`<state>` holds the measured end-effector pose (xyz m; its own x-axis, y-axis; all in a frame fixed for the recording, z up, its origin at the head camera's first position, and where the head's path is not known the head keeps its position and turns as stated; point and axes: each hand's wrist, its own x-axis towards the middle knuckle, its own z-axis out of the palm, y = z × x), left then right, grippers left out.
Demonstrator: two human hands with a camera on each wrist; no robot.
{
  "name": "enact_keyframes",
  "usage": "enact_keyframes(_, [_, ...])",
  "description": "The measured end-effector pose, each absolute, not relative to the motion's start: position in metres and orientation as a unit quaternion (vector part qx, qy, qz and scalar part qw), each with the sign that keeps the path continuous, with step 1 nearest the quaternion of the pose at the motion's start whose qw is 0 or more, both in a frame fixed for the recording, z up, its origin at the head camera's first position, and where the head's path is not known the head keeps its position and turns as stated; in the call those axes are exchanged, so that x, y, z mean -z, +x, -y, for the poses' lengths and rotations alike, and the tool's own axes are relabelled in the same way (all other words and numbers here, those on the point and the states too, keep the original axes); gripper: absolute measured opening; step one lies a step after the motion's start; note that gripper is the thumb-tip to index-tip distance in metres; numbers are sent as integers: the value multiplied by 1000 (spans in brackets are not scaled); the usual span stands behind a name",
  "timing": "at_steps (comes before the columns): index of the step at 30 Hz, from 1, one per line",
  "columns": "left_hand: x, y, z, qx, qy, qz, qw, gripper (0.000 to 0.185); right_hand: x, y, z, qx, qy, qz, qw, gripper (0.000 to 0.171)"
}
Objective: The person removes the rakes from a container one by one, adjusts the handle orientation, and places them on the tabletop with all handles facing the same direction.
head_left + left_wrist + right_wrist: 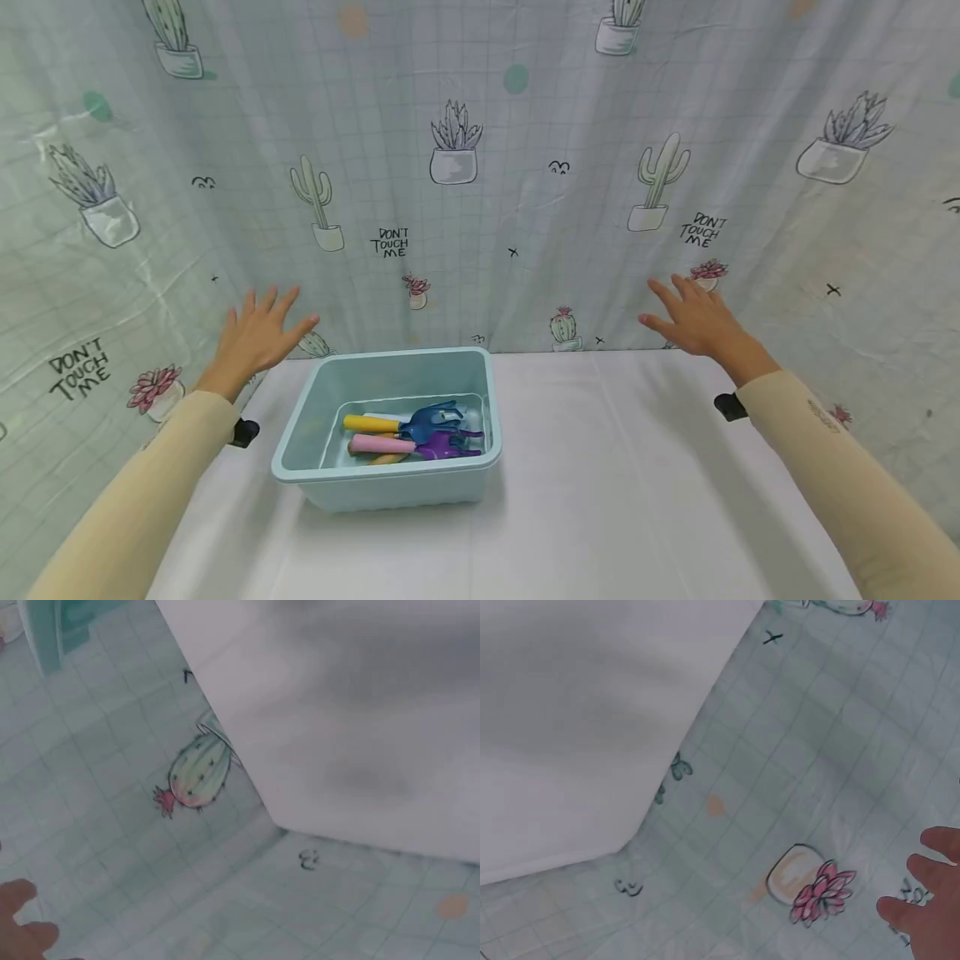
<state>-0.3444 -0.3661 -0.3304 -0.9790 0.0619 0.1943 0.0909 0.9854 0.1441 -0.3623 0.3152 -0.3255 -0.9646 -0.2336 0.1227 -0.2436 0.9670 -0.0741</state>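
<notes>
Both hands [258,333] [693,317] spread, empty; garden tools [412,433] in tub [300,417]

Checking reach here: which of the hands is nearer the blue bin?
Left. The left hand hovers just beyond the blue bin's back-left corner; the right hand is far off to its right.

"DON'T TOUCH ME" is printed on the curtain [480,167] three times. One print sits just above the right hand [693,321], one below the left hand [255,337], one between the hands.
</notes>
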Motion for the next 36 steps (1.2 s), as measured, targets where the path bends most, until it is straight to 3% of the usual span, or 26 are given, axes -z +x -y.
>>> enact_keyframes(5, [338,-326,359,173,-20,980,96,90,325,-353,-299,-46,146,985,76,78])
enact_keyframes(22, [379,-251,320,506,33,862,-5,77,331,-328,-219,-112,266,946,149,60])
enact_keyframes(29, [396,-239,313,552,46,831,-49,74,331,-314,-179,-150,320,928,120,60])
enact_keyframes(36, [407,-239,315,524,44,849,-48,69,322,-308,-135,-176,352,916,79,58])
